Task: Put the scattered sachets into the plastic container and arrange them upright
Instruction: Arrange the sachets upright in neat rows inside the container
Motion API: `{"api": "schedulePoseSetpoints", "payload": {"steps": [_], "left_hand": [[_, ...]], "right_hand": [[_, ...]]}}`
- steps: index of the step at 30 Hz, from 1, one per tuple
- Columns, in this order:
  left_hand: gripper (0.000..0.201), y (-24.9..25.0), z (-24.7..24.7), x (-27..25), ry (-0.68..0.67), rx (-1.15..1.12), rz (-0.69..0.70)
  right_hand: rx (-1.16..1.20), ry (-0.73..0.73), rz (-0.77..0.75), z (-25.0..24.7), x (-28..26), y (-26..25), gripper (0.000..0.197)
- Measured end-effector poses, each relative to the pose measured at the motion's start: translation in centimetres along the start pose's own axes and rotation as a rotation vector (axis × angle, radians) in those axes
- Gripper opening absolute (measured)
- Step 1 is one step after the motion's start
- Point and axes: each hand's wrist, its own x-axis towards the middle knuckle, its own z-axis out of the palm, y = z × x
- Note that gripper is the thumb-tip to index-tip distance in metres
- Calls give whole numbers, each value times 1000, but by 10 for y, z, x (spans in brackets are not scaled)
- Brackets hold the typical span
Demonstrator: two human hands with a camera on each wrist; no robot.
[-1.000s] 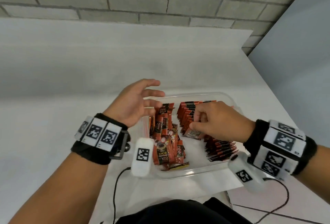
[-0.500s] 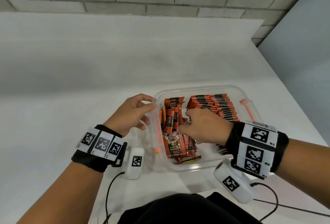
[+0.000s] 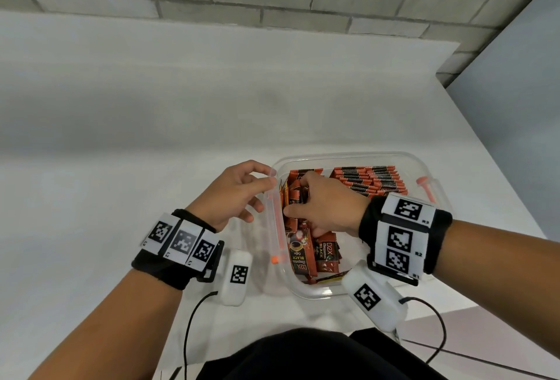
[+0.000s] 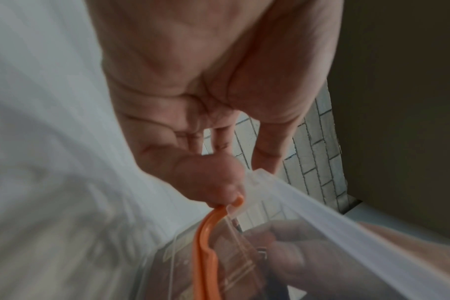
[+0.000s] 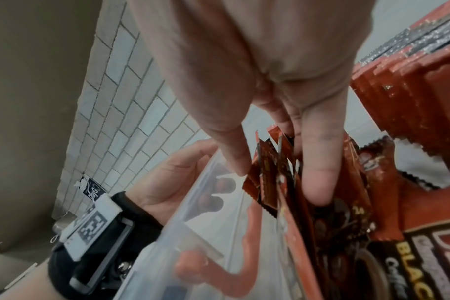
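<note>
On white surface point(image 3: 127, 185) below a block wall, the plastic container point(image 3: 342, 157) is steadied at its rim by the gripping left hand point(image 3: 233, 194), so leaning sachets point(image 3: 295, 197) inside can be pinched upright by the right hand point(image 3: 328, 205).

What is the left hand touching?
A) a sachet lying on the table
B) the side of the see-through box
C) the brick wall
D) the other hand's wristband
B: the left hand holds the rim of the clear plastic container by its orange latch, while the right hand works among the sachets inside.
</note>
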Motion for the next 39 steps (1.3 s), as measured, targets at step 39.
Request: {"api": "schedulePoseSetpoints", "payload": {"steps": [39], "left_hand": [[15,-3,4,-1,7,-43,-7]], "right_hand": [[-31,-61,53,-5,3,-9,23]]}}
